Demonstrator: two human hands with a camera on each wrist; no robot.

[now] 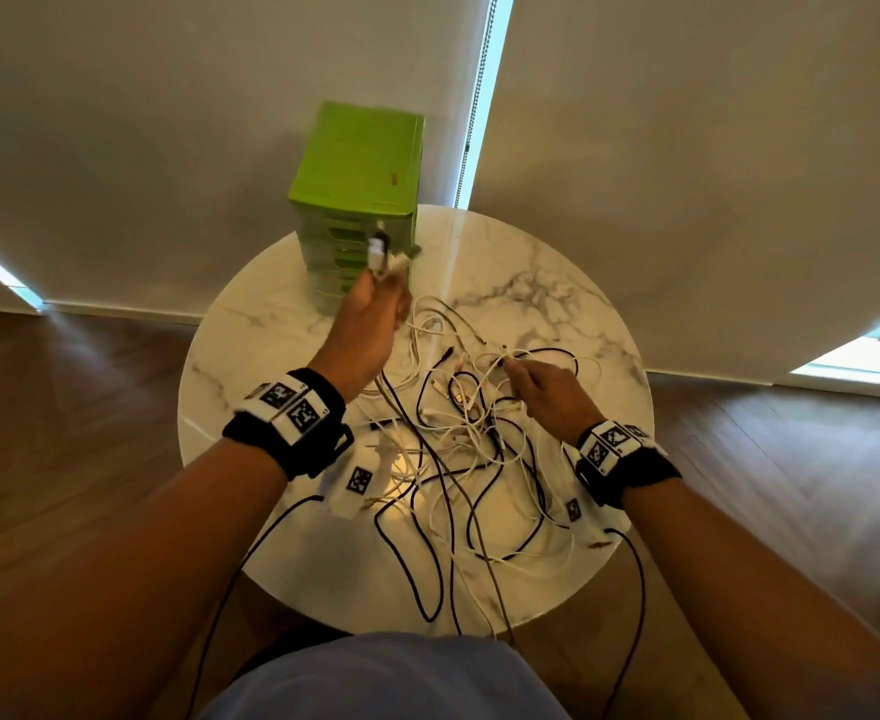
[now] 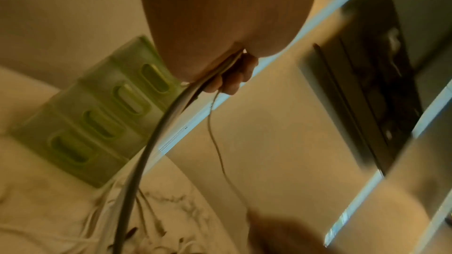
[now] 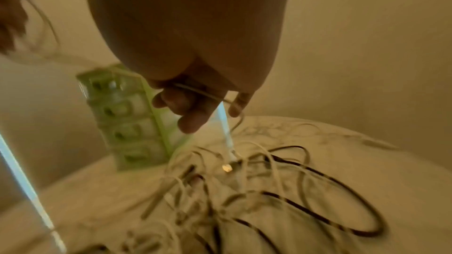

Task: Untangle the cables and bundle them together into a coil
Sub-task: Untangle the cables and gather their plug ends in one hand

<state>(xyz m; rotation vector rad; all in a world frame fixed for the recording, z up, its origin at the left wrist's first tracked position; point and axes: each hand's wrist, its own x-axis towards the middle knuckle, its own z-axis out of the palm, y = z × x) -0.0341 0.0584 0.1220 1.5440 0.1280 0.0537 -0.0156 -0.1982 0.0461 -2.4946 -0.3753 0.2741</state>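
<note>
On the round marble worktop [image 1: 557, 283] a green plastic drawer unit [image 1: 357, 184] stands upright at the far edge, near the pale window blinds [image 1: 687, 148] behind it. In front of the drawer unit, spread over the middle and near part of the worktop, lies the tangle of cables [image 1: 469, 439], white and black strands looped over and through one another, with some black loops hanging over the near edge. The left hand [image 1: 370, 314] is raised above the worktop just in front of the drawer unit, its fingers [image 2: 232, 82] curled tightly round a small bunch of white cable ends whose plugs [image 1: 380, 249] stick up out of the fist, while the strands trail down from it into the heap. The right hand [image 1: 547, 392] sits lower, over the right side of the tangle, with its fingers [image 3: 188, 107] bent and pinching a thin white cable [image 3: 203, 92] that runs across them and drops to the pile below. Both wrists wear black bands with printed black-and-white square markers [image 1: 292, 405]. The wrist views are blurred, so finer cable details cannot be told.
</note>
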